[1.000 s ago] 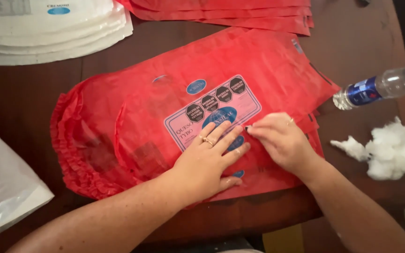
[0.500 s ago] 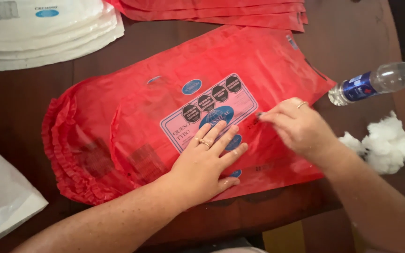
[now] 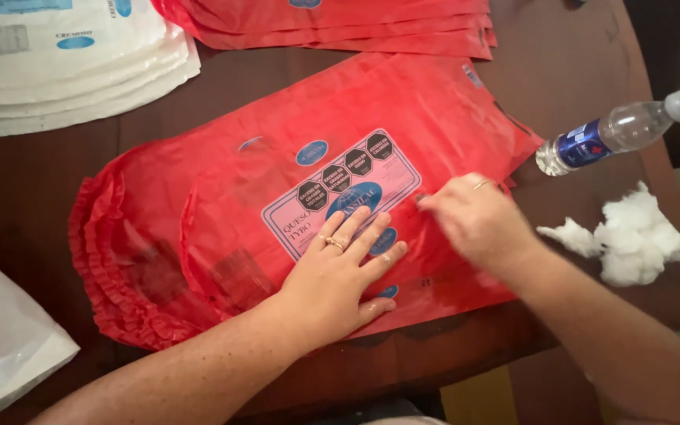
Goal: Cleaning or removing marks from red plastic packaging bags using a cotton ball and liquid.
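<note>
The red plastic bag lies flat on top of a stack of like bags at the middle of the dark wooden table, printed label facing up. Your left hand rests palm-down on the lower part of the label, fingers spread and flat, gripping nothing; it pins the bag. Your right hand has shifted rightward off the label since a second ago. It now sits at the label's right edge, fingers curled, tips pinched together against the film. Whether they hold anything between them cannot be told; the hand is blurred.

The left hand has kept its place, so judge the bag held steady while the right hand works along that edge.

Nearby: a clear plastic bottle lying on its side, a wad of white cotton, more red bags at the far edge, and white bags at far left.
</note>
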